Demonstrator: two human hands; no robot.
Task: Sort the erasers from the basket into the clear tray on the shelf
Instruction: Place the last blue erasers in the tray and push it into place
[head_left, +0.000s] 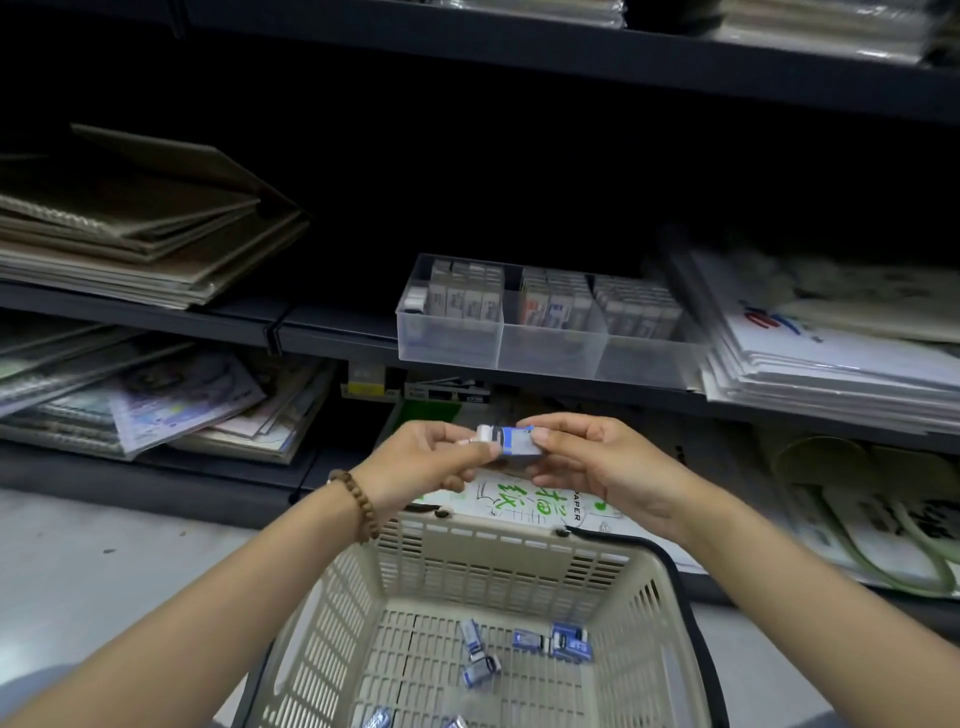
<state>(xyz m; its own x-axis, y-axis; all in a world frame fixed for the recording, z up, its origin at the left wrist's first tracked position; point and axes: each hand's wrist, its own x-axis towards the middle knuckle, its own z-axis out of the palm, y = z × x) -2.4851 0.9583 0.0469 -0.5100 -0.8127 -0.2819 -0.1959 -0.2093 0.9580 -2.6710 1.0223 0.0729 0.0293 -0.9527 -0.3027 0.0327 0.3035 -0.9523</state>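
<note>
While both my hands meet above the far rim of the basket (519, 540), an eraser (506, 441) in a blue and white sleeve is caught between them, level and crosswise, well below the clear tray (498, 348) and just in front of the lower shelves. My left hand (431, 460) pinches its white end between thumb and fingertips, the remaining fingers curled under; my right hand (597, 470) grips the blue end from the other side, thumb on top and fingers tucked beneath (whether there is a second piece pressed in with it I cannot tell, the blur is too strong). Both forearms reach forward and inward from the bottom corners, wrists nearly straight, and a bead bracelet (358, 506) circles my left wrist. Down in the basket, loose erasers (524, 644) lie scattered on the slotted floor, apart from either hand. The tray stands on the shelf (332, 332) ahead, its three compartments packed with upright rows, between a pile of brown notebooks (130, 223) on the left and white paper stacks (831, 358) on the right.
</note>
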